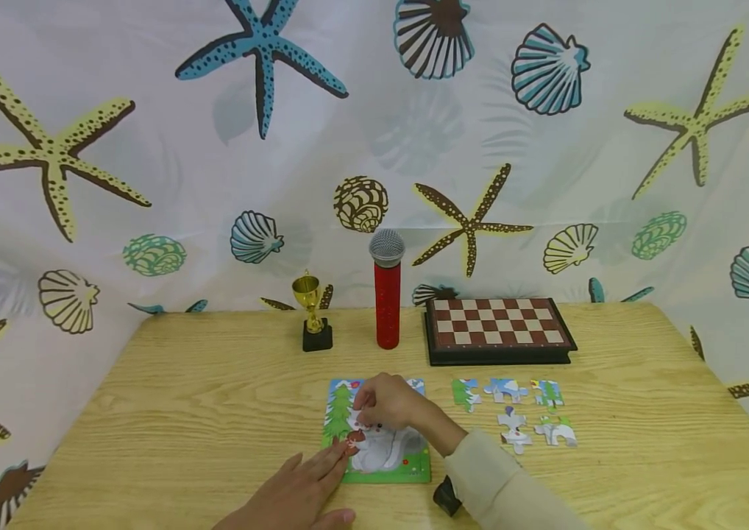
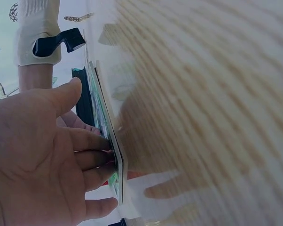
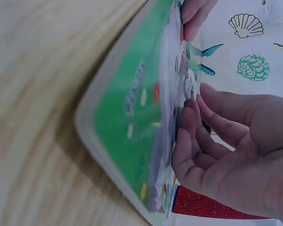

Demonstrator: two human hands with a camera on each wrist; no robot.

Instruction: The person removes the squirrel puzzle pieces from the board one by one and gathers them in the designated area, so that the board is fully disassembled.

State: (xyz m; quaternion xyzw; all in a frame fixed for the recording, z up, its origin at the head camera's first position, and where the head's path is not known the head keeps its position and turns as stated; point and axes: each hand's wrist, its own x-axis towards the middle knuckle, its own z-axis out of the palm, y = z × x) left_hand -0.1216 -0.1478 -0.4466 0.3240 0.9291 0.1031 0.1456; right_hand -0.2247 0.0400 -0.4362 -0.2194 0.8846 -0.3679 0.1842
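Observation:
A jigsaw puzzle board (image 1: 391, 475) with a picture of a pale animal, a green tree and grass lies flat on the table in front of me. My right hand (image 1: 391, 401) is over its upper middle. In the right wrist view, the thumb and fingertips of that hand (image 3: 245, 146) pinch a small puzzle piece (image 3: 187, 88) at the picture's surface; the fingers partly cover it. With its fingers extended, my left hand (image 1: 298, 489) rests on the board's lower left side. The left wrist view shows those fingertips against the board's edge (image 2: 121, 165).
Several loose puzzle pieces (image 1: 513, 428) lie right of the board. Behind stand a small gold trophy cup (image 1: 308, 294), a red microphone (image 1: 387, 305) and a checkered board-game case (image 1: 497, 324). A shell-patterned cloth (image 1: 321, 184) hangs behind the wooden table (image 1: 182, 412).

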